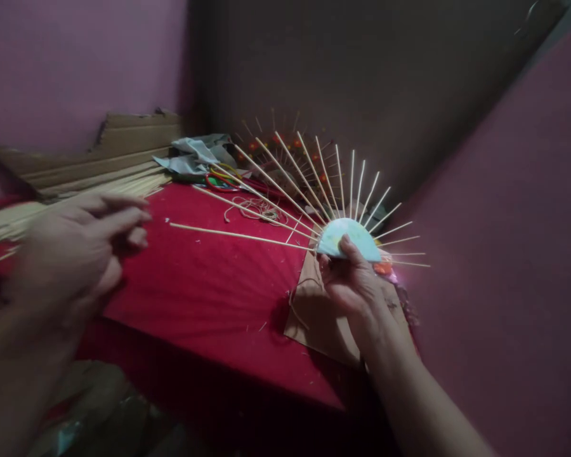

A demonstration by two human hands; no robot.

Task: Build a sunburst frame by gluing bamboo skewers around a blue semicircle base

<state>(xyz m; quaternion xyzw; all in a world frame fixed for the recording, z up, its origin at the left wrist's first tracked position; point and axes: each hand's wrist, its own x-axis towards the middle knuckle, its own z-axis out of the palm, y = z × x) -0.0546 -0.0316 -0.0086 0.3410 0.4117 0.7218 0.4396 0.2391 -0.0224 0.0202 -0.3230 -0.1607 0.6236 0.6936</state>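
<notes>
My right hand (354,279) grips a pale blue half-disc (335,231), with its thumb across the front face. Thin wooden sticks (297,168) radiate from the half-disc's curved edge like a fan. The lowest stick on the left stretches out sideways, its free end a short way from my left hand's fingertips. My left hand (83,238) hovers at the left with fingers loosely curled and a little apart; nothing shows in it. Behind it lies a bundle of loose sticks (118,181).
A red cloth (181,285) covers the table. Toward the back are tangled twine (257,209), red-handled scissors (221,183) and crumpled grey material (195,155). A dark, stick-rayed piece with orange dots (285,149) stands behind. Cardboard (318,317) lies under my right hand; pink walls (514,254) close in.
</notes>
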